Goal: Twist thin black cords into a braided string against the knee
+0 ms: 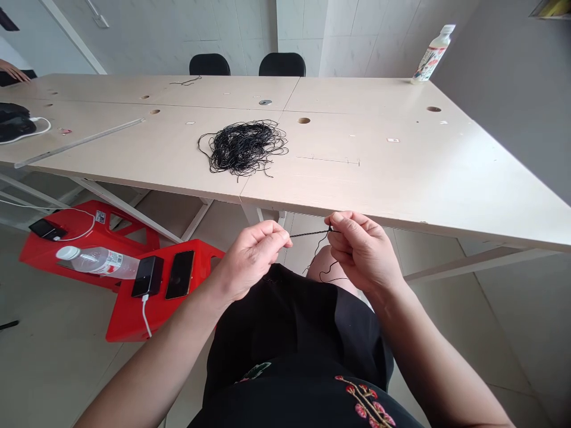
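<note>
Between my two hands a thin black cord (pixel 308 233) is stretched nearly level, just in front of the table's near edge. My left hand (pixel 256 257) pinches its left end between thumb and fingers. The other end is in the closed fingers of my right hand (pixel 362 246), where a small dark knot or loop shows at the fingertips. Loose cord ends hang under my right hand, over my knee. A tangled pile of black cords (pixel 243 145) lies on the pale wooden table (pixel 383 190), beyond my hands.
Red stools (pixel 120 318) at the left hold a clear bottle (pixel 100 262), a phone (pixel 180 274), and a black device (pixel 147 276) with a white cable. Another bottle (pixel 432 55) stands at the table's far right. A person's hand (pixel 13 72) rests at the far left.
</note>
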Tool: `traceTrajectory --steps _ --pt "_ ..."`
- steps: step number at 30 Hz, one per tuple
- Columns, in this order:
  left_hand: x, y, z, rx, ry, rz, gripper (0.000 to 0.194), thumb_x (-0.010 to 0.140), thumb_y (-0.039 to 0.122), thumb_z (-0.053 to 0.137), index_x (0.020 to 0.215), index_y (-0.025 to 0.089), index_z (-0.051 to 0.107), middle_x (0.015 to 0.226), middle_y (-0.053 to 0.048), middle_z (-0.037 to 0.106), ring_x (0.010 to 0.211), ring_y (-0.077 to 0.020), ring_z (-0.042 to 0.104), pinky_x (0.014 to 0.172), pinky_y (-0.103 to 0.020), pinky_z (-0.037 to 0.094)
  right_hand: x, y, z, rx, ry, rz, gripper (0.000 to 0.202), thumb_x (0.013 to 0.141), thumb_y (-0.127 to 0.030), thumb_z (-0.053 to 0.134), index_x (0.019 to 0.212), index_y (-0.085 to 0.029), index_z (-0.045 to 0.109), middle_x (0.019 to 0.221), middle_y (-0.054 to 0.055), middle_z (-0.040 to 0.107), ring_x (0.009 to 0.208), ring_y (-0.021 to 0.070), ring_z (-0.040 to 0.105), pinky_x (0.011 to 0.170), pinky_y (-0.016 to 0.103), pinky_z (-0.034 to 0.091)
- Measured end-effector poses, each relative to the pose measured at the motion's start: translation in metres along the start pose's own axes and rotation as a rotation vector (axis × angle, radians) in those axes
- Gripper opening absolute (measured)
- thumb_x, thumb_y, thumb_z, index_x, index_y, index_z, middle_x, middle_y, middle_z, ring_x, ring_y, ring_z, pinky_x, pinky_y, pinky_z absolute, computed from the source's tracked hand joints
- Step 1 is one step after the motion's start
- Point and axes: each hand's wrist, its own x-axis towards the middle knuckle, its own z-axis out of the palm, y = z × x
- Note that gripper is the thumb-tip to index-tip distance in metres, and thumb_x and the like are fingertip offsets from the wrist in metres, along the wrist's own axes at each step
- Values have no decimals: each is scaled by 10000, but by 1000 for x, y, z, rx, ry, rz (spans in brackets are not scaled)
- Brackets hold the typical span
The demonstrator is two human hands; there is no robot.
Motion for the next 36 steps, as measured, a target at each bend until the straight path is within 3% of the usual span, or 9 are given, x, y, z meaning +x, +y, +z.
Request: traceTrajectory --steps 8,15,20,23,27,29,31,33,36 --pt "15 0 1 16 57 63 251 811 328 506 633 152 526 546 47 306 485 -47 268 398 -149 189 7 6 2 -34 36 -42 188 758 -348 642 714 -183 565 486 -92 249 430 36 169 368 182 137" --pt "24 -1 -7 27 27 47 280 819 355 502 638 145 542 537 47 315 486 -47 263 402 -149 190 17 10 2 -41 40 -4 197 764 -361 639 718 -181 571 503 -87 248 439 37 174 376 182 149" --pt "28 4 -12 41 8 23 263 820 336 490 642 150 545 519 53 275 476 -51 258 402 -154 184 20 10 -4 -203 1 -15 260 803 -448 574 765 -192 599 510 -67 354 444 47 309 403 183 261" --pt "30 8 -14 53 3 27 260 813 341 496 641 153 547 524 49 285 469 -53 254 399 -163 181 22 9 -16 -420 -43 -78 313 833 -476 517 798 -192 644 671 0 564 611 90 513 587 232 434" --pt "31 11 -16 66 -19 32 260 815 338 496 644 151 552 549 37 324 479 -51 265 402 -167 184 31 8 -27 -523 31 -273 254 852 -433 511 872 -233 666 983 28 644 924 140 573 825 296 450" --pt "32 12 -16 69 -27 31 259 820 335 492 652 149 557 562 33 336 485 -50 274 405 -166 187 35 9 -27 -462 -75 -275 246 862 -417 502 955 -255 662 1092 27 633 1053 154 551 905 322 432" --pt "33 13 -15 59 -36 24 258 823 339 491 663 149 559 570 33 340 484 -48 267 404 -167 177 38 12 -23 -383 -275 -182 260 862 -406 508 1031 -264 646 1150 31 624 1115 158 536 969 346 405" --pt "34 13 -15 41 -44 17 257 822 347 495 670 148 556 577 32 345 479 -46 253 400 -169 161 38 17 -18 -290 -428 -84 277 835 -381 558 1074 -259 624 1143 39 635 1111 158 551 981 359 406" --pt "35 13 -15 17 -41 10 258 819 354 502 675 145 550 566 37 324 476 -46 251 400 -167 159 37 25 -13 -145 -544 -7 332 784 -314 636 1104 -235 592 1026 45 676 1003 146 611 911 350 464"
